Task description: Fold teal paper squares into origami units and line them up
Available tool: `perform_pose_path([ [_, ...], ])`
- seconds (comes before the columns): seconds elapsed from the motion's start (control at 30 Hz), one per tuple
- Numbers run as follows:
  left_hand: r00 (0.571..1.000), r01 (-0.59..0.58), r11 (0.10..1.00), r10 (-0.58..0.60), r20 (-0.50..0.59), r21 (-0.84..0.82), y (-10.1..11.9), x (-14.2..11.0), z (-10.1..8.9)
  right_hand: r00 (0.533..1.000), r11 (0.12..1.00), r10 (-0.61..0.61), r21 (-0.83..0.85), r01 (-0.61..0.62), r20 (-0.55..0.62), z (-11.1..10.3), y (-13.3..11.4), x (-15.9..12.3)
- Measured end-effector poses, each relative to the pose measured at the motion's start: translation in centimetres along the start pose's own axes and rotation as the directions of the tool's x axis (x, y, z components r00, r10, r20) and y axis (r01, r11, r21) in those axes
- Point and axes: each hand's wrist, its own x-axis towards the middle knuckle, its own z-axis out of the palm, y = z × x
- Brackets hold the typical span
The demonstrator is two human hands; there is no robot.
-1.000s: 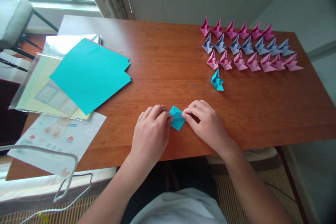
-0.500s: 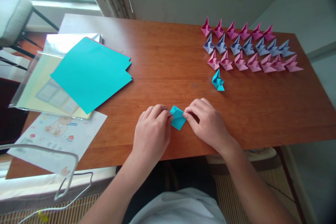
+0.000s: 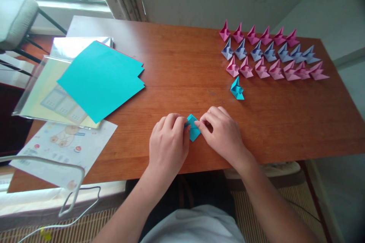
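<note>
Near the table's front edge, a small folded turquoise paper (image 3: pixel 195 133) lies between my two hands. My left hand (image 3: pixel 169 142) pinches its left corner, with the fingertips hiding that side. From the right, my right hand (image 3: pixel 222 131) grips the opposite corner between thumb and fingertips. Beyond my right hand stands a finished-looking turquoise origami piece (image 3: pixel 237 89) with a pointed top.
Rows of origami pieces stand at the back right: magenta (image 3: pixel 252 35), bluish-purple (image 3: pixel 256 51) and pink (image 3: pixel 261 68). At left, turquoise sheets (image 3: pixel 102 79) overlap a plastic packet (image 3: pixel 31 95) and a printed sheet (image 3: pixel 94 142). A bent white metal bar (image 3: pixel 54 163) crosses the lower left.
My left hand has shifted slightly right and covers more of the folded paper's left side. The visible part of the paper looks narrower. My right hand remains at the right corner.
</note>
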Motion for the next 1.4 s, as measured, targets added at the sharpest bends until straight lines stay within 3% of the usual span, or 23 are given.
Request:
perform_pose_path([
  [0.6,0.995,0.025,0.985,-0.04,-0.09,-0.17,-0.4,-0.3,0.9,0.998,0.997,0.05,0.057,-0.047,-0.041,0.4,-0.4,0.0],
  [0.83,0.995,0.034,0.985,-0.049,-0.09,-0.17,-0.2,0.1,1.0,0.997,0.988,0.045,0.153,-0.035,-0.062,0.7,-0.5,0.6],
  [1.4,0.993,0.062,0.995,-0.069,-0.1,-0.073,0.2,0.1,0.9,0.988,0.986,0.129,0.115,-0.119,-0.08,1.1,-1.3,0.9],
])
